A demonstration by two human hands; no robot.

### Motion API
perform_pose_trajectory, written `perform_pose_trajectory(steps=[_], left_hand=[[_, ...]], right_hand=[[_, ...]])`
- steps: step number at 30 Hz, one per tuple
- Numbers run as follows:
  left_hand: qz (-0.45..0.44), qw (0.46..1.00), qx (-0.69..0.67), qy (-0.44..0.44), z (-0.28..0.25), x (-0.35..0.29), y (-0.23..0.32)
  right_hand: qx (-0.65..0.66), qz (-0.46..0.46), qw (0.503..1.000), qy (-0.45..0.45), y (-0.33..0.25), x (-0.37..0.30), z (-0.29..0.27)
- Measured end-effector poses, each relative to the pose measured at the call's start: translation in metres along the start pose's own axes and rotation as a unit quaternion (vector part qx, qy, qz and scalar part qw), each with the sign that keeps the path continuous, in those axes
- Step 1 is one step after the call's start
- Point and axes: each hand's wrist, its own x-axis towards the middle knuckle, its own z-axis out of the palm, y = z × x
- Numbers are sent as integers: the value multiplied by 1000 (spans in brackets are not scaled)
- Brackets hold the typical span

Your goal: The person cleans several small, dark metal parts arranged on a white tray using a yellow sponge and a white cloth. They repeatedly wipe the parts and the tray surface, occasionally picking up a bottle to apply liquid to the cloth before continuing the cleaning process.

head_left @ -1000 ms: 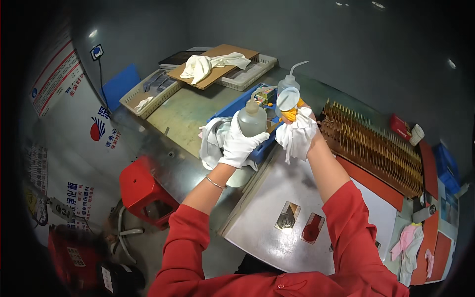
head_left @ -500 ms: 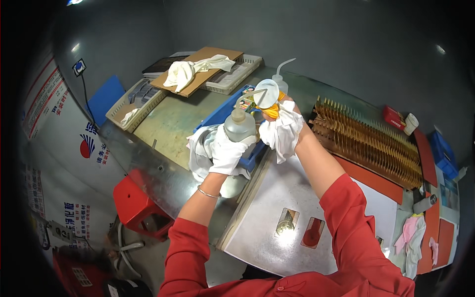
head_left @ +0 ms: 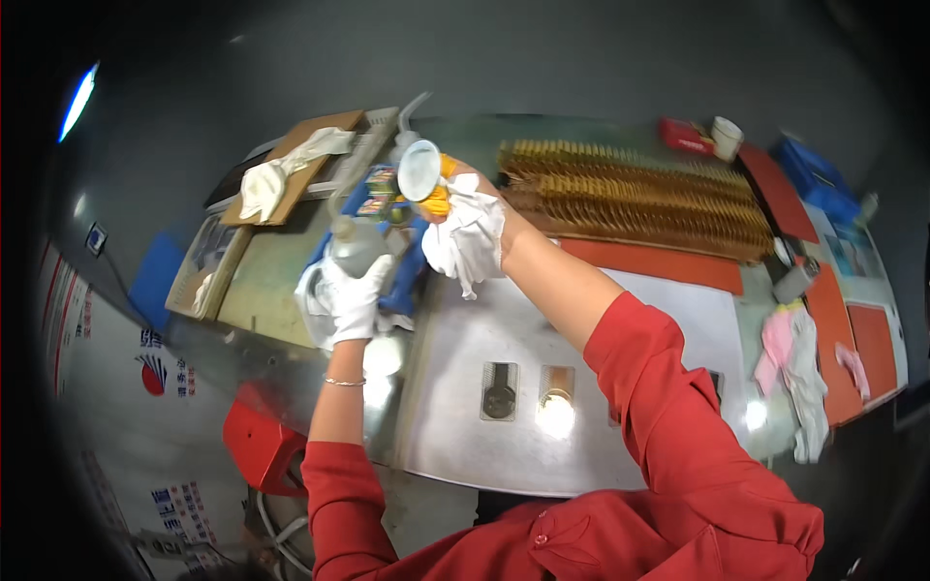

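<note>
My left hand (head_left: 354, 300), in a white glove, is closed around a translucent squeeze bottle (head_left: 356, 244) with a bent spout, beside the blue tray (head_left: 412, 276). Motion smears this part, and the glove hides the bottle's lower half. My right hand (head_left: 470, 218) grips a small white round cup (head_left: 420, 171), its opening tipped toward me. Yellow coverings show at its fingers, and loose white fabric hangs around the palm. Behind the cup stands another spouted bottle (head_left: 407, 140). On the white board (head_left: 455, 339) before me lie flat dark piece (head_left: 499, 391) and shiny piece (head_left: 556, 395).
A brown slotted rack (head_left: 639, 203) runs along the back right. Cardboard (head_left: 281, 189) with a white cloth (head_left: 291, 169) rests over baskets at the left. Pink and white gloves (head_left: 802, 373) lie right, near a grey bottle (head_left: 796, 281). A red stool (head_left: 260, 441) stands below left.
My view has swung right. The bottle's spout, earlier over the white cup, is now away from it; my left hand and bottle are farther from my right hand and the cup.
</note>
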Motion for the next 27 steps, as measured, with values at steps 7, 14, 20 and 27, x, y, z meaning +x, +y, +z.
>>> perform_pose_trajectory(steps=[7,14,20,27], left_hand=[[262,955,-91,-110,39,-63,118],[424,688,-162,-567,223,-201,309],[550,646,-209,-487,382,-308,395],[507,624,-215,-554,452,-358,381]], right_hand=[[-69,-21,960,272,-59,-255,88],[-495,-9,574,652,-129,-534,128],[-776,85,110,615,-191,-603,51],[-739,262,150,602,-195,-611,19]])
